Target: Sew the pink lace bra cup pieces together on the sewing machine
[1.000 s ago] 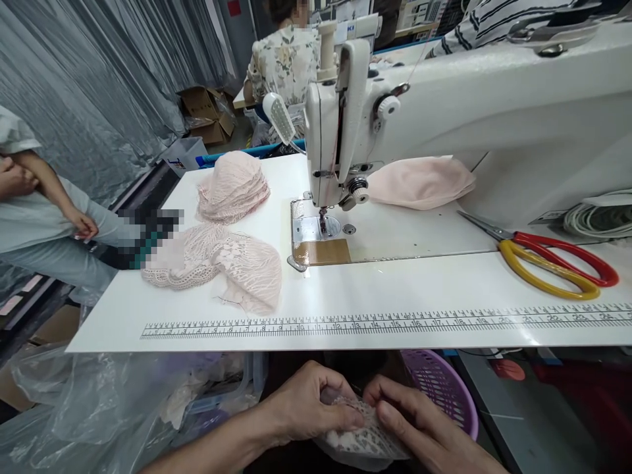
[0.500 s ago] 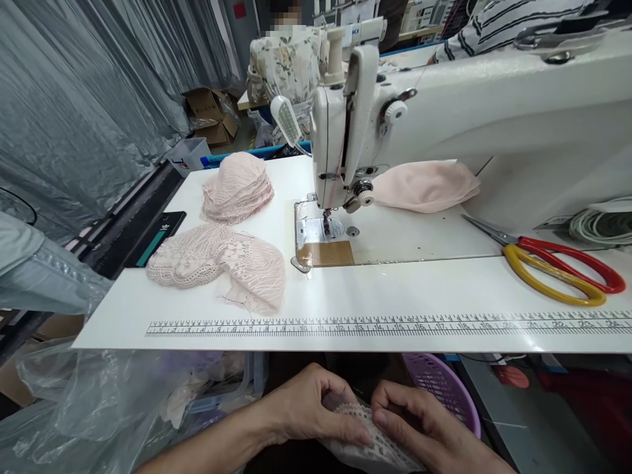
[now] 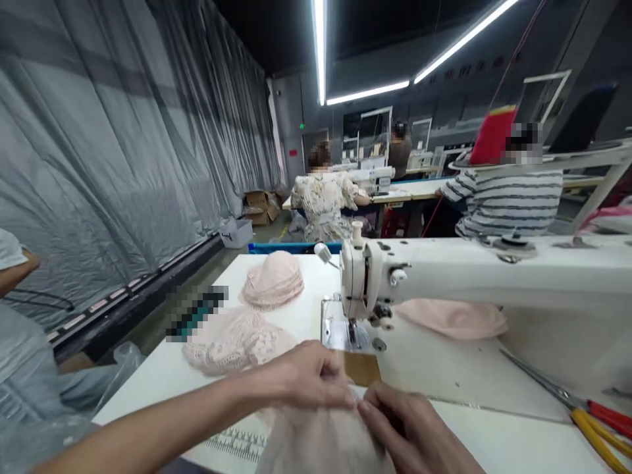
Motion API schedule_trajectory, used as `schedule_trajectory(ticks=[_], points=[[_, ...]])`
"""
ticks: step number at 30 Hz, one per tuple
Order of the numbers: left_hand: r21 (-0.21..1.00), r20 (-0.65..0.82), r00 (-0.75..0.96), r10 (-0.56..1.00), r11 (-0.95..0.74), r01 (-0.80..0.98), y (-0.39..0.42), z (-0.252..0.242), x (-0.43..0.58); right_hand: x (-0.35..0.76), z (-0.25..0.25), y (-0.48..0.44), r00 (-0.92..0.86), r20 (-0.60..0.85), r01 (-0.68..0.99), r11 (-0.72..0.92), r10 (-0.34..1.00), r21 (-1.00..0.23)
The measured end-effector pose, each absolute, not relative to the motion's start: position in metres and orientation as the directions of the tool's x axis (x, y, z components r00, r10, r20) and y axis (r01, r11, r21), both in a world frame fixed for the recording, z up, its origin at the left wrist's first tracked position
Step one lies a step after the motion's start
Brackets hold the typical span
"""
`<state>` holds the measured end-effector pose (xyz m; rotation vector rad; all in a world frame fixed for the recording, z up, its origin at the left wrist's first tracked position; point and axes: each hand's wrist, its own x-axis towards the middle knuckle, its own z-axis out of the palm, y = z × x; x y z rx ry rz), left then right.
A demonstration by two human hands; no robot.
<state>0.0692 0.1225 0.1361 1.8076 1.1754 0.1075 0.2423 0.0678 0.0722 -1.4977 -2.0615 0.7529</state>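
Note:
My left hand [image 3: 320, 378] and my right hand [image 3: 402, 421] are close together over the front of the sewing table, just before the sewing machine [image 3: 363, 283]. Both are closed on a pale, sheer piece of fabric [image 3: 323, 441], pinched at its upper edge between the fingertips; the rest hangs down, blurred. The machine's needle and presser foot stand a short way beyond my fingers, over the metal plate [image 3: 336, 332]. Left of it lie pink lace pieces [image 3: 222, 339], partly behind my left forearm, and a stack of pink cups [image 3: 274, 280].
Scissors [image 3: 587, 421] with red and yellow handles lie at the right. More pink fabric [image 3: 454, 319] rests behind the machine's needle end, under its arm. A printed ruler [image 3: 237, 442] runs along the front edge. Co-workers sit ahead, one in a striped top [image 3: 513, 197]; another person is at left.
Both hands have risen from below the table edge to above the tabletop, bringing the fabric with them. The head view has tilted up, showing more of the room.

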Motion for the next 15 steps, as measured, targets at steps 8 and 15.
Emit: schedule_trajectory(ticks=[8, 15], points=[[0.614, -0.493, 0.418, 0.763, -0.036, 0.789, 0.2, 0.109, 0.106, 0.276, 0.036, 0.139, -0.222, 0.214, 0.86, 0.294, 0.951, -0.417], [0.579, -0.597, 0.441, 0.67, -0.022, 0.815, 0.212, 0.108, 0.109, 0.304, 0.036, 0.141, -0.708, 0.486, 0.526, 0.842, 0.513, -0.121]])
